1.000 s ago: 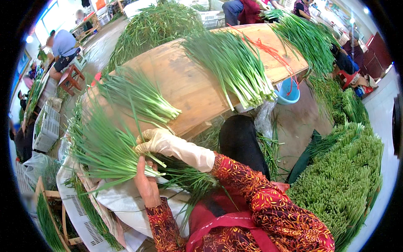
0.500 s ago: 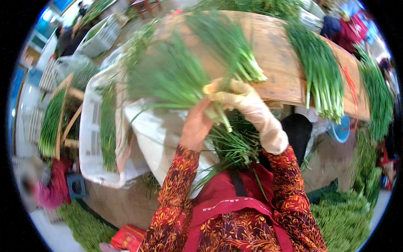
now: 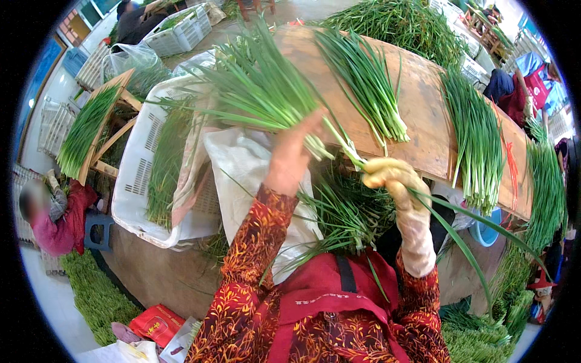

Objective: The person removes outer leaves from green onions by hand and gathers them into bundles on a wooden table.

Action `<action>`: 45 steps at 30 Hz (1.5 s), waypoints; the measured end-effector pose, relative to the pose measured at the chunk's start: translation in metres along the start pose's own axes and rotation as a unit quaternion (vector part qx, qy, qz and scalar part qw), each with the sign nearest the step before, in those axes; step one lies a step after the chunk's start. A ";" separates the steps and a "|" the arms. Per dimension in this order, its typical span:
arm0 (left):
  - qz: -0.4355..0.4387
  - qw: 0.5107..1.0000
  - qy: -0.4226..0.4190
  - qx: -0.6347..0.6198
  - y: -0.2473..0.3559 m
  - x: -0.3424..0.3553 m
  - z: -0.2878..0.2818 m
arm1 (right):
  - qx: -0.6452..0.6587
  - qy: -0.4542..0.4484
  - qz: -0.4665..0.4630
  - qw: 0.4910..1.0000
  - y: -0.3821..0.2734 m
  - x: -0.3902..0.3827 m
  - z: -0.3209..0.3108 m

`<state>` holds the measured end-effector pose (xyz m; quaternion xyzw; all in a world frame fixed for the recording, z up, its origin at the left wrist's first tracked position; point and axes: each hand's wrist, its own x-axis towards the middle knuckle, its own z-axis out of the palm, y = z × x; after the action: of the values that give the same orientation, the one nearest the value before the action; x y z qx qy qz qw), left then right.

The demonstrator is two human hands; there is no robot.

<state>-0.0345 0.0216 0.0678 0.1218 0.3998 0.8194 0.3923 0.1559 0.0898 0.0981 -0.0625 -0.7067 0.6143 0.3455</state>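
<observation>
My left hand (image 3: 292, 154) grips a fanned bunch of green leafy stalks (image 3: 263, 91), slightly blurred, pale ends toward the right. My right hand (image 3: 390, 181), in a cream glove, is closed on a few long leaves that trail down to the right; a pale stalk end reaches its fingers from the bunch. Behind my hands, sorted bundles lie on the wooden board (image 3: 426, 112): a small one (image 3: 378, 100) and a larger one (image 3: 469, 139), with red ties (image 3: 511, 163) farther right. Loose greens (image 3: 339, 218) and a white sack (image 3: 242, 181) lie below my hands.
A white crate (image 3: 130, 193) with greens stands left, beside a wooden rack (image 3: 118, 142) and a seated co-worker (image 3: 60, 224). A blue bucket (image 3: 487, 227) is under the board's right side. A red bag (image 3: 154, 327) sits lower left; piled greens (image 3: 387, 27) lie beyond the board.
The view has swung leftward. My left hand has lifted the bunch up and away, while my gloved hand has separated rightward with a few leaves in it.
</observation>
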 end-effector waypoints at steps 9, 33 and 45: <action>0.029 0.999 -0.023 -0.007 0.035 -0.010 -0.001 | -0.438 -0.187 0.204 0.855 0.030 -0.056 -0.042; -0.146 0.959 -0.219 -0.105 -0.069 -0.046 -0.018 | -0.132 -0.028 0.408 0.903 0.046 -0.015 0.021; -0.221 0.962 -0.108 -0.122 -0.063 -0.058 -0.015 | -0.431 -0.158 0.072 0.885 0.026 0.037 0.013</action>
<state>0.0308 -0.0062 0.0179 0.0695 0.2693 0.7370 0.6160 0.1121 0.1037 0.0896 -0.1579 -0.9407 0.2738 0.1229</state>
